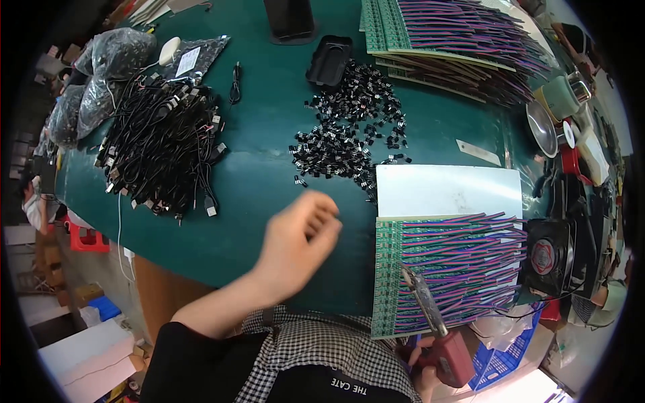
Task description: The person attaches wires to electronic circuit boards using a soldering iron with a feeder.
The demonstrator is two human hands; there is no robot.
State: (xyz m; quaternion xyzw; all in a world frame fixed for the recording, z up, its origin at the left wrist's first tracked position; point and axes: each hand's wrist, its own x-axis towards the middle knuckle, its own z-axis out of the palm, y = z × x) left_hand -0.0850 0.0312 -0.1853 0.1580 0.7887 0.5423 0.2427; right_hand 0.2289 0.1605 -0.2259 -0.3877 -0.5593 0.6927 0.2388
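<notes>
My left hand [300, 243] hangs over the green mat, its fingers curled toward the thumb. Whatever it pinches, if anything, is too small or blurred to make out. Just beyond it lies a loose pile of small black components with metal pins [332, 149]. My right hand [424, 376], partly hidden at the lower edge, is closed around the handle of a red soldering gun [451, 359]. The gun's metal barrel slants up and left over a panel of green circuit boards [386, 279]. Rows of multicoloured wires [463, 269] run rightward from that panel. A white board [449, 188] shows behind it.
A heap of black USB cables [164, 144] and plastic bags [107, 74] fill the left. Stacked wired panels [386, 30] lie at the back right, near a black tray [329, 60] and a phone [290, 20]. A metal ruler [478, 152], metal bowl [541, 127] and black fan [547, 257] are on the right.
</notes>
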